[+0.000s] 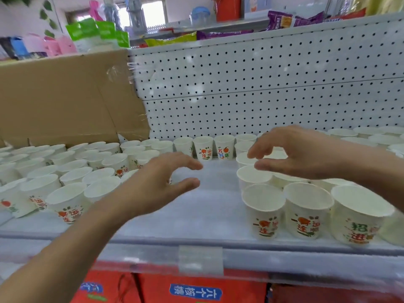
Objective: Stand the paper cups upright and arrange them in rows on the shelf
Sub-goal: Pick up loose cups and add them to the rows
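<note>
The white pegboard back panel (262, 84) spans the rear, with a brown cardboard box (61, 99) leaning in front of it on the left. Below them runs the shelf (209, 206), bare down its middle strip. Printed paper cups stand upright on it: a dense left cluster (72, 171), a right cluster (306, 204) in rough rows, and a back row (203, 147) along the panel joining the two. Red cartons (196, 289) sit on the level beneath.

The left grip (157, 182), a bare hand, hovers over the bare strip, thumb and fingers apart and loosely curved, holding nothing. The right grip (301, 154) hangs above the right cluster's rear cups, fingers spread and bent downward, empty; whether its fingertips touch a rim cannot be told. A clear label holder (201, 259) is fixed to the shelf's front edge.
</note>
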Available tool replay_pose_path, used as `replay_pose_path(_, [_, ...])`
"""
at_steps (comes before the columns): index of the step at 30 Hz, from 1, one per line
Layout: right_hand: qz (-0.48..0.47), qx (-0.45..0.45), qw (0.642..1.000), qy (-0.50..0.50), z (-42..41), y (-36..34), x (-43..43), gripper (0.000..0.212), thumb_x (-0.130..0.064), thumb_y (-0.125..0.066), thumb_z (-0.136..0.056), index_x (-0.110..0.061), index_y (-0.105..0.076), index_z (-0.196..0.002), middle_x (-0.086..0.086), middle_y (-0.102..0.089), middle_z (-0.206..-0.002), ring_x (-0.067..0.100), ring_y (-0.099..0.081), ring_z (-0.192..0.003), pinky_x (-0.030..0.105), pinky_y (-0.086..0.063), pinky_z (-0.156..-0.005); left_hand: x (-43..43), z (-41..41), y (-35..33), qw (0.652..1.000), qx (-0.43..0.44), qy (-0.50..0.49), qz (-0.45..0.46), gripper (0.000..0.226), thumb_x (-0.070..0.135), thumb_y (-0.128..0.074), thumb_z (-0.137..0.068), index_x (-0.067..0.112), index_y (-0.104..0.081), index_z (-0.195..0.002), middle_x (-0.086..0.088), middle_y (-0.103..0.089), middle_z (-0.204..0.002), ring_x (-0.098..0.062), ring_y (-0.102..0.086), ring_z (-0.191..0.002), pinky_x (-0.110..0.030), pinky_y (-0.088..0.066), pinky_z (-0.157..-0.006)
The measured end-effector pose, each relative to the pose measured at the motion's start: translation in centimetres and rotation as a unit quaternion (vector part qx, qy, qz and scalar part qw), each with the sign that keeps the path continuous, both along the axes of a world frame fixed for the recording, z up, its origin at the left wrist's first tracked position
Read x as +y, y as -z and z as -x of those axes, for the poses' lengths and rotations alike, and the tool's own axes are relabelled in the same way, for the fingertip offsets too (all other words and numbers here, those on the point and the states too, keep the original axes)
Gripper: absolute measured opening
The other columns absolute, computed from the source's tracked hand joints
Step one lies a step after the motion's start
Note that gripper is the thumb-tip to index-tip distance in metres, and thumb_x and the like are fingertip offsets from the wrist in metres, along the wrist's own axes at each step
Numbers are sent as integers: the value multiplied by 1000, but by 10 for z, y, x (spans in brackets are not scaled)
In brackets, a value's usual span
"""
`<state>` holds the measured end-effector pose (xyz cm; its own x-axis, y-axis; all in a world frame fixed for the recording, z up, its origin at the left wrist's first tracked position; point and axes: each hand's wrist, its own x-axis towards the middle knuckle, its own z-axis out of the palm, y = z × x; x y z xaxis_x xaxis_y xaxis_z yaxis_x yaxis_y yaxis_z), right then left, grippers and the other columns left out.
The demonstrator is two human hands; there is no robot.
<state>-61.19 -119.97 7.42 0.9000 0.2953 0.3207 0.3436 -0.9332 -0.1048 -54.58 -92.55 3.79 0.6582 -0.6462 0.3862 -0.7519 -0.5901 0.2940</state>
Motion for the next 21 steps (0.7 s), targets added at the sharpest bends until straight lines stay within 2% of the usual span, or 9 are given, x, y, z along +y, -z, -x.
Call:
replay_pose_path(3, [14, 14, 1000, 19, -44, -9, 19, 16, -39, -63, -87, -34, -69, -101, -22, -62, -88, -5, -57, -86, 22, -49, -77, 30, -49, -21, 999, 1, -12, -35, 21, 35, -63, -89, 34, -65, -110, 22, -63, -110, 11, -53, -101, -3, -36, -83])
replay_pose_path(5, [38, 27, 999, 27, -80, -11, 36, 14, -35, -63, -88, -32, -70, -100, -20, -64, -87, 0, -59, -84, 29, -51, -79, 44, -84, -34, 998, 12, -26, -58, 20, 35, -63, -90, 33, -67, -109, 22, -64, -108, 11, -54, -98, -9, -42, -87])
replay_pose_path(8, [86, 55, 994, 48, -136, -12, 61, 15, -33, -62, -90, -29, -69, -103, -15, -64, -93, 6, -60, -88, 30, -51, -79, 48, -136, -51, 995, 36, -32, -89, 21, 38, -60, -92, 32, -68, -111, 20, -66, -105, 13, -55, -92, -10, -43, -75])
replay_pose_path(11, [137, 68, 984, 87, -185, -9, 80, 19, -29, -59, -93, -26, -66, -110, -11, -60, -96, 11, -58, -93, 26, -44, -74, 24, -182, -55, 994, 28, -9, -107, 22, 33, -59, -94, 26, -69, -113, 16, -66, -101, 3, -59, -88, -11, -41, -69])
replay_pose_path(13, [158, 67, 978, 120, -210, -5, 86, 21, -24, -59, -92, -26, -66, -112, -8, -62, -103, 14, -58, -93, 28, -48, -76, -1, -206, -49, 990, 10, 2, -143, 22, 25, -61, -94, 20, -69, -114, 8, -66, -104, -6, -60, -92, -18, -46, -77])
replay_pose_path(15, [175, 72, 971, 149, -226, -2, 87, 23, -20, -59, -91, -25, -67, -112, -5, -63, -111, 17, -60, -95, 29, -50, -78, -23, -229, -38, 985, -10, -11, -172, 9, 24, -65, -90, 18, -70, -94, 0, -64, -90, -16, -58, -83, -27, -48, -76])
replay_pose_path(17, [174, 83, 967, 168, -235, -1, 85, 24, -19, -60, -90, -25, -67, -112, -4, -62, -113, 18, -61, -95, 31, -52, -82, -38, -246, -28, 984, -18, -33, -177, 32, 32, -70, -84, 17, -50, -64, 0, -50, -66, -17, -47, -62, -28, -41, -62])
replay_pose_path(19, [164, 92, 966, 177, -238, 0, 79, 21, -20, -61, -90, -25, -67, -110, -6, -60, -110, 15, -58, -91, 33, -53, -85, -46, -256, -21, 980, -24, -59, -187, 38, 39, -73, -81, 18, -48, -60, 2, -48, -62, -16, -47, -60, -28, -41, -61])
replay_pose_path(21, [149, 102, 968, 174, -240, 2, 73, 17, -25, -62, -91, -24, -67, -107, -9, -59, -105, 11, -55, -88, 32, -52, -83, -48, -260, -17, 974, -37, -70, -210, 23, 41, -73, -81, 19, -65, -76, 3, -62, -74, -17, -59, -70, -28, -46, -63])
